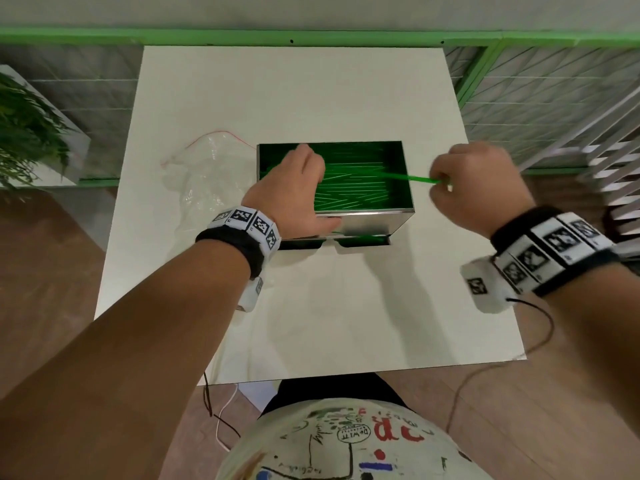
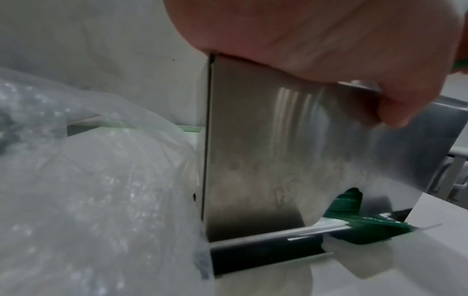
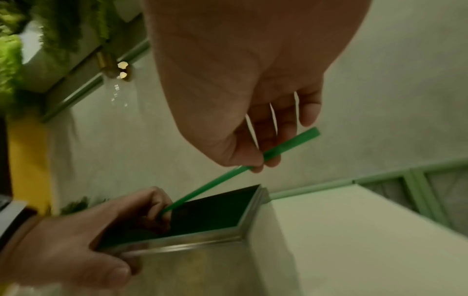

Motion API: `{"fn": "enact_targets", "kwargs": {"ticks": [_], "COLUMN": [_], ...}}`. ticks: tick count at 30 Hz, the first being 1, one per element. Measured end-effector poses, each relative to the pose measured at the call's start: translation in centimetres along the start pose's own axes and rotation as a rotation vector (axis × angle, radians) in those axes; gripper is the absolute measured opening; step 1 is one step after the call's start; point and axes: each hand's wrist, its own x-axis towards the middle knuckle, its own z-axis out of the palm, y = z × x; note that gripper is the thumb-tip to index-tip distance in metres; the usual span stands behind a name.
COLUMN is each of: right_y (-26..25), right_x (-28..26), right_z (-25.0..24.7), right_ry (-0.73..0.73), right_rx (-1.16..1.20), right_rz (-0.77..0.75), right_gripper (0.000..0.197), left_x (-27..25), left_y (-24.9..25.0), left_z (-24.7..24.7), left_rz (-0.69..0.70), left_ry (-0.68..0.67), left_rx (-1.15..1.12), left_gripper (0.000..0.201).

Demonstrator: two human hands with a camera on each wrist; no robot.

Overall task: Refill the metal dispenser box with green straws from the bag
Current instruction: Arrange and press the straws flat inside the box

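The open-topped metal dispenser box (image 1: 363,221) stands mid-table, with many green straws (image 1: 349,188) lying inside. My left hand (image 1: 294,192) grips its near left rim, thumb on the front wall (image 2: 278,150) and fingers curled inside, where they touch the far end of one straw (image 3: 210,184). My right hand (image 1: 478,188), just right of the box, pinches that straw (image 1: 419,177) near its other end; the straw slants out over the right wall. Green straws also show in the slot at the box's foot (image 2: 354,222). The clear plastic bag (image 1: 204,171) lies crumpled left of the box.
The white table (image 1: 311,323) stands against a green-framed rail (image 1: 242,36). A potted plant (image 1: 24,133) is at far left, slatted metal furniture (image 1: 609,161) at far right. Cables hang from both wristbands near the table's front edge.
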Motion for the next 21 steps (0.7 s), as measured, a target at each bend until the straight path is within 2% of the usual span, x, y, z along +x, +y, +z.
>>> {"fn": "enact_targets", "kwargs": {"ticks": [3, 5, 8, 11, 12, 14, 16, 19, 21], "right_y": [-2.0, -3.1, -5.0, -7.3, -8.4, -10.4, -12.0, -13.0, -13.3], "right_x": [2.0, 2.8, 3.6, 4.5, 4.5, 4.5, 4.6, 5.2, 5.7], "right_z": [0.8, 1.4, 2.5, 3.3, 3.5, 3.8, 4.0, 4.1, 4.1], "right_ry": [-0.096, -0.141, -0.182, -0.191, -0.254, -0.470, -0.652, -0.743, -0.802], "right_rx": [0.119, 0.126, 0.104, 0.168, 0.227, 0.316, 0.296, 0.233, 0.238], "right_rz": [0.042, 0.016, -0.078, -0.143, -0.147, -0.131, -0.125, -0.095, -0.054], "right_gripper": [0.019, 0.020, 0.032, 0.036, 0.029, 0.011, 0.010, 0.010, 0.018], "left_x": [-0.4, -0.4, -0.2, 0.0, 0.1, 0.2, 0.2, 0.2, 0.2], "left_y": [0.0, 0.0, 0.0, 0.0, -0.1, -0.2, -0.3, -0.5, -0.5], "left_z": [0.0, -0.1, -0.3, -0.5, -0.6, -0.5, -0.3, 0.0, 0.0], "left_rz": [0.004, -0.024, -0.016, -0.003, -0.007, -0.015, -0.026, -0.055, -0.068], "left_ry": [0.142, 0.217, 0.169, 0.088, 0.078, 0.088, 0.111, 0.126, 0.123], "left_rx": [-0.041, -0.080, -0.101, -0.132, -0.151, -0.192, -0.212, -0.223, -0.224], "left_gripper": [0.071, 0.075, 0.086, 0.078, 0.072, 0.062, 0.055, 0.052, 0.050]}}
